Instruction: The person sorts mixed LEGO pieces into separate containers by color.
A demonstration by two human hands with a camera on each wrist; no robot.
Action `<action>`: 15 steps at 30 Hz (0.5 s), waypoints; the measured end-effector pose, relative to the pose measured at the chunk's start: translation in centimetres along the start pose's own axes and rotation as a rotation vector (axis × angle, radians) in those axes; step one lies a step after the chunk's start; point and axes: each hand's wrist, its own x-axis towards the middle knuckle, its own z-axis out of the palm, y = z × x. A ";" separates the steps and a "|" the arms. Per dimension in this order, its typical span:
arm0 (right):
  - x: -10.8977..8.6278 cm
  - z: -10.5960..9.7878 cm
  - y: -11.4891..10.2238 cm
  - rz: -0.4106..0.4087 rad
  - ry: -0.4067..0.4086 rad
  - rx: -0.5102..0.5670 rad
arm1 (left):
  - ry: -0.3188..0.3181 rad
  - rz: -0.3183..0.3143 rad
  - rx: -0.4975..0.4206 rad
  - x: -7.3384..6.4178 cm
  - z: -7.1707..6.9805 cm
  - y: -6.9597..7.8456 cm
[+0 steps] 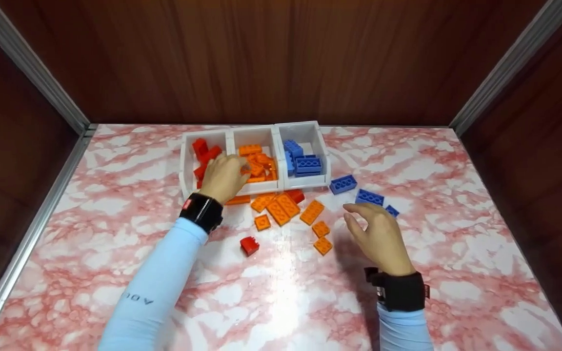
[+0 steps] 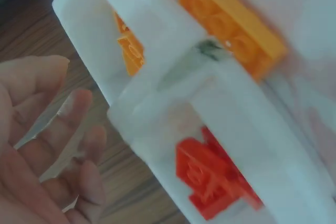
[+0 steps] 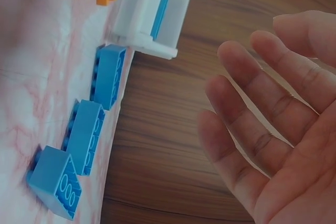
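Above the white three-part bin [image 1: 256, 187] hovers my left hand [image 1: 225, 178], near the wall between the red and orange compartments. In the left wrist view that hand's fingers [image 2: 79, 114] are loosely bent, and no brick shows between them. Red bricks [image 1: 210, 155] lie in the left compartment, orange bricks [image 1: 256, 165] in the middle one, blue bricks [image 1: 308, 165] in the right one. My right hand [image 1: 378, 236] hangs over the table, fingers relaxed and holding nothing. Just beyond it lie a blue brick [image 1: 370, 197] and a small blue brick [image 1: 392, 211].
Several loose orange bricks [image 1: 312, 212] lie in front of the bin. A red brick [image 1: 249, 245] sits nearer to me, and another red brick [image 1: 295, 196] is by the bin's front. A blue brick [image 1: 343, 184] rests beside its right corner. Dark wooden panels [image 1: 271, 63] enclose the table.
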 end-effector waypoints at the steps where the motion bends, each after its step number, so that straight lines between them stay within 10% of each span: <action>1: 0.0 -0.1 0.0 -0.005 0.004 0.000 | -0.010 0.004 -0.006 -0.6 0.0 -0.1; 15: 0.0 0.0 -0.2 -0.050 0.013 0.005 | -0.102 0.001 0.088 -8.5 3.1 -2.1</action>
